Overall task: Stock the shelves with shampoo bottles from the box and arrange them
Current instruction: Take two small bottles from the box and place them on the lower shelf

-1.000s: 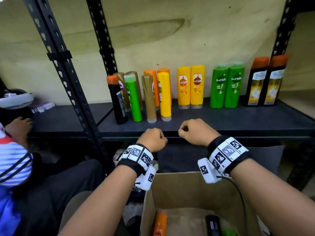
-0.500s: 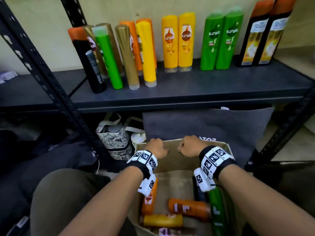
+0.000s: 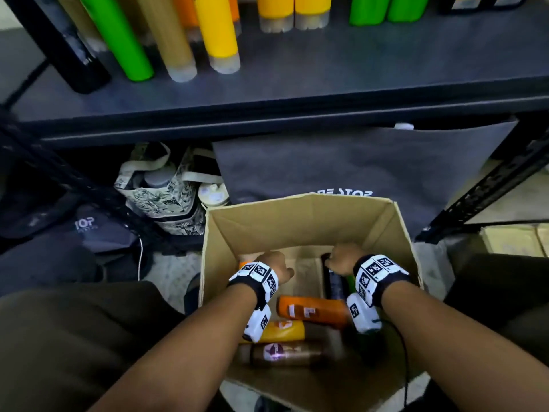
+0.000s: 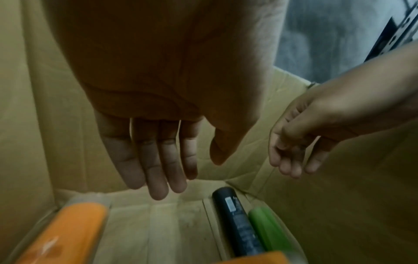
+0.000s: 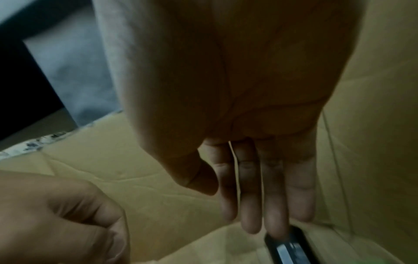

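Both hands down inside the cardboard box (image 3: 297, 224), fingers straight and relaxed, gripping nothing. Left hand (image 4: 158, 110) above an orange bottle (image 4: 65, 230); right hand (image 5: 237, 107) with fingertips (image 5: 274, 230) at the end of a black bottle (image 4: 237, 221), contact unclear, green bottle (image 4: 269, 230) just beside it. Nearer the wrists, another orange bottle (image 3: 312, 312), a yellow one (image 3: 282, 330), a brown one (image 3: 279, 353). Beyond the hands, shelf (image 3: 297, 84) with upright bottles (image 3: 218, 34); under it, a grey bag (image 3: 356, 168) and a patterned bag (image 3: 166, 200).

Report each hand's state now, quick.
Left hand: open, fingers straight, holding nothing, above the orange bottle.
Right hand: open, fingers straight, fingertips at the black bottle, not gripping it.
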